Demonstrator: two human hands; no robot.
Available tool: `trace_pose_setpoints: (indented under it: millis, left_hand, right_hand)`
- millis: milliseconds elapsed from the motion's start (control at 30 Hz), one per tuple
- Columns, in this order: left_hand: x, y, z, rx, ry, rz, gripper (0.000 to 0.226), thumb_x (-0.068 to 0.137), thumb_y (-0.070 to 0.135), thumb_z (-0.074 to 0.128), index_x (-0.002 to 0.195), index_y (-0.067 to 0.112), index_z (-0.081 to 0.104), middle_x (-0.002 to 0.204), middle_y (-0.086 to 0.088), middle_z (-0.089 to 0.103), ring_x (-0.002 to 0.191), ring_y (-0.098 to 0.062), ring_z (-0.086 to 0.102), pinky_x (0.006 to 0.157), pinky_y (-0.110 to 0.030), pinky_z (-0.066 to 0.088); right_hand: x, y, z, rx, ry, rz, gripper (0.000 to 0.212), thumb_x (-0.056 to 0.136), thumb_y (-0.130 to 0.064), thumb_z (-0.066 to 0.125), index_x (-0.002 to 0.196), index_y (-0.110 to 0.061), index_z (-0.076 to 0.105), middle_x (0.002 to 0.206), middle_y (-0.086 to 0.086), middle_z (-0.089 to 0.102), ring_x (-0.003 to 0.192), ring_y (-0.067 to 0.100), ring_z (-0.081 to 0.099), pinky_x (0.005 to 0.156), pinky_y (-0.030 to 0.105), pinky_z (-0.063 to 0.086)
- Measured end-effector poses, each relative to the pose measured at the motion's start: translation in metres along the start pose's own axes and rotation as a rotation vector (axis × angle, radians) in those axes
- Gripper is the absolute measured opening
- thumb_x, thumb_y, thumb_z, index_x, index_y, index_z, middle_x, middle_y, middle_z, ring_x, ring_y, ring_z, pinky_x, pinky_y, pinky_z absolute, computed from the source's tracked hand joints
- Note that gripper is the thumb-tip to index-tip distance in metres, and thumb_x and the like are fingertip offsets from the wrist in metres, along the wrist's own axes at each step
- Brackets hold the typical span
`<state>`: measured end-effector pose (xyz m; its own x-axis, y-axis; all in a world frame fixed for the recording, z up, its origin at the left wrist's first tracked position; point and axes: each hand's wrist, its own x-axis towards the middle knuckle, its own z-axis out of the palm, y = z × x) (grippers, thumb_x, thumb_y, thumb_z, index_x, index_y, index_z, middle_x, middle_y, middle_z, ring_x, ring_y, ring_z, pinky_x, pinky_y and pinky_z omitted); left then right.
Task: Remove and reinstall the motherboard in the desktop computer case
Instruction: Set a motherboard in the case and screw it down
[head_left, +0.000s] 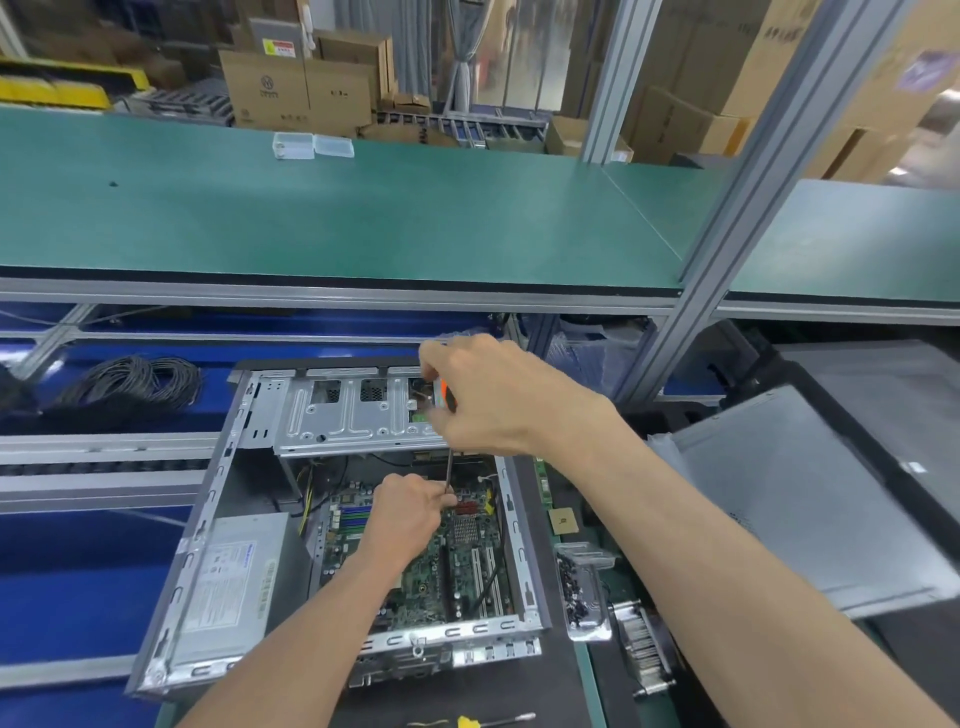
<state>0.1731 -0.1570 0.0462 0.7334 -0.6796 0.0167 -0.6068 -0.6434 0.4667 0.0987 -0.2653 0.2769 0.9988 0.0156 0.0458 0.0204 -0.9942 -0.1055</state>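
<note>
The open desktop case (208, 545) lies on its side in front of me, with the green motherboard (457, 577) inside it on the right. My right hand (493, 395) grips the orange handle of a screwdriver (448, 462) held upright above the board. Its thin shaft runs down to the board's upper part. My left hand (405, 514) rests on the motherboard and pinches the lower end of the shaft near the red connectors. The screwdriver's tip is hidden behind my left fingers.
A silver power supply (234, 577) fills the case's left side and a drive cage (353, 410) spans its far end. A clear tray of screws (582, 592), a loose CPU chip (564, 521) and a heatsink (644, 649) lie right of the case. A grey side panel (810, 514) lies further right. Coiled black cable (130, 384) sits at left.
</note>
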Motion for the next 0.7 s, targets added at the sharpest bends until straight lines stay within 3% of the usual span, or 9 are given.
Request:
trace_pose_setpoints:
  millis: [67,133,200,267,333,433,500,600,700]
  left_hand:
    - [0.001,0.002,0.001,-0.023,-0.01,-0.006,0.024,0.1,0.025,0.056,0.099,0.022,0.08,0.106,0.001,0.076,0.104,-0.018,0.067,0.092,-0.035,0.048]
    - [0.0,0.001,0.002,-0.039,-0.013,-0.009,0.023,0.099,0.022,0.058,0.093,0.017,0.08,0.105,-0.001,0.077,0.102,-0.019,0.068,0.09,-0.036,0.05]
    - [0.0,0.0,0.001,0.012,-0.026,-0.004,0.025,0.099,0.026,0.058,0.09,0.018,0.079,0.101,-0.001,0.077,0.098,-0.019,0.067,0.088,-0.036,0.049]
    - [-0.001,-0.001,0.0,0.045,-0.031,-0.005,0.027,0.1,0.03,0.056,0.089,0.02,0.078,0.099,-0.001,0.076,0.096,-0.02,0.065,0.088,-0.036,0.047]
    - [-0.001,-0.001,0.001,0.042,-0.043,-0.001,0.026,0.101,0.028,0.055,0.092,0.022,0.078,0.103,0.001,0.075,0.1,-0.018,0.065,0.09,-0.035,0.047]
    - [-0.001,0.003,0.0,0.046,-0.026,-0.014,0.024,0.101,0.03,0.055,0.101,0.027,0.079,0.105,0.0,0.074,0.103,-0.019,0.064,0.091,-0.034,0.048]
    - [-0.001,0.004,0.0,0.028,-0.028,-0.031,0.023,0.101,0.029,0.057,0.101,0.027,0.08,0.103,-0.001,0.075,0.102,-0.02,0.065,0.089,-0.034,0.049]
    - [-0.001,0.005,-0.001,0.083,-0.045,-0.014,0.025,0.101,0.033,0.056,0.1,0.028,0.08,0.103,0.0,0.075,0.1,-0.019,0.064,0.087,-0.03,0.047]
    - [-0.003,0.006,-0.003,0.141,-0.057,-0.009,0.027,0.102,0.036,0.053,0.101,0.029,0.079,0.105,0.003,0.074,0.099,-0.02,0.064,0.085,-0.03,0.047]
  right_hand:
    - [0.003,0.0,0.002,-0.162,0.047,0.113,0.043,0.098,-0.054,0.049,0.107,-0.013,0.058,0.078,0.001,0.037,0.075,0.028,0.042,0.066,0.039,0.037]
    - [0.004,0.0,0.002,-0.156,0.038,0.081,0.031,0.101,-0.04,0.051,0.105,-0.011,0.059,0.073,-0.001,0.033,0.078,0.031,0.047,0.065,0.038,0.034]
    - [0.003,0.002,0.0,-0.048,-0.021,-0.027,0.011,0.091,-0.017,0.059,0.101,-0.013,0.06,0.084,0.001,0.047,0.086,0.028,0.054,0.066,0.035,0.036]
    - [0.0,0.005,-0.002,0.051,-0.084,-0.091,0.022,0.08,-0.01,0.065,0.099,-0.018,0.058,0.093,-0.004,0.05,0.086,0.021,0.054,0.066,0.031,0.038]
    - [-0.002,0.004,-0.002,0.079,-0.03,-0.046,0.024,0.084,-0.026,0.067,0.103,-0.019,0.054,0.091,-0.003,0.049,0.082,0.022,0.052,0.067,0.034,0.044]
    - [0.0,0.002,0.003,-0.138,0.034,0.124,0.044,0.099,-0.054,0.049,0.109,-0.012,0.057,0.076,0.0,0.036,0.075,0.028,0.043,0.065,0.038,0.038]
    - [0.0,-0.001,0.004,-0.128,0.019,0.112,0.033,0.102,-0.041,0.05,0.107,-0.009,0.058,0.073,0.001,0.034,0.078,0.032,0.047,0.065,0.039,0.038]
    - [-0.003,-0.001,0.0,-0.022,-0.051,-0.01,0.011,0.09,-0.014,0.059,0.101,-0.013,0.06,0.095,0.003,0.056,0.091,0.028,0.056,0.071,0.036,0.043]
    - [-0.009,0.0,-0.003,0.078,-0.082,-0.042,0.025,0.077,-0.008,0.065,0.1,-0.019,0.061,0.099,-0.002,0.054,0.089,0.024,0.055,0.07,0.033,0.042]
